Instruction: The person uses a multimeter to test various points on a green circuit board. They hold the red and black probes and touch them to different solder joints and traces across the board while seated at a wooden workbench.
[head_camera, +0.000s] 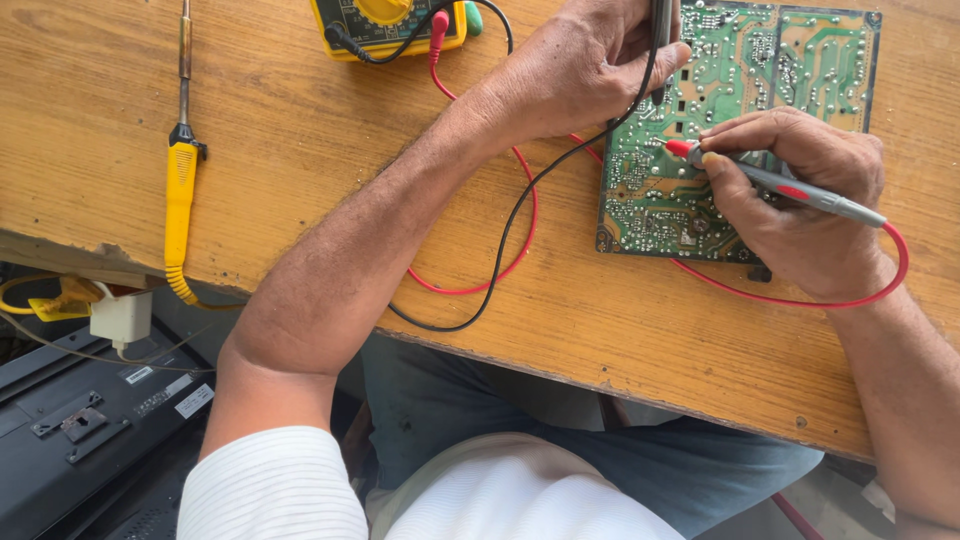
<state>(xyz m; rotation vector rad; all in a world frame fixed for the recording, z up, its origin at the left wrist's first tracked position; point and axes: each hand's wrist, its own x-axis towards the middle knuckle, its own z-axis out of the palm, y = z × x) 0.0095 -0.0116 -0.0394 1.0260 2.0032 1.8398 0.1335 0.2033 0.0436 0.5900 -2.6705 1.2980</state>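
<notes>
A green circuit board (660, 190) lies solder side up on the wooden table (300, 130). My right hand (805, 200) grips a grey probe with a red tip (790, 188) and presses the tip onto the board's left half. My left hand (580, 65) holds a black probe (662, 30) upright against the board's upper left part. The red lead (520, 240) and the black lead (500, 250) loop across the table to a yellow multimeter (385, 25) at the top edge.
A yellow-handled soldering iron (181, 180) lies on the table's left side, its cord dropping over the edge to a white plug (120, 318). A black flat device (80, 430) sits on the floor at lower left. My lap is under the table's front edge.
</notes>
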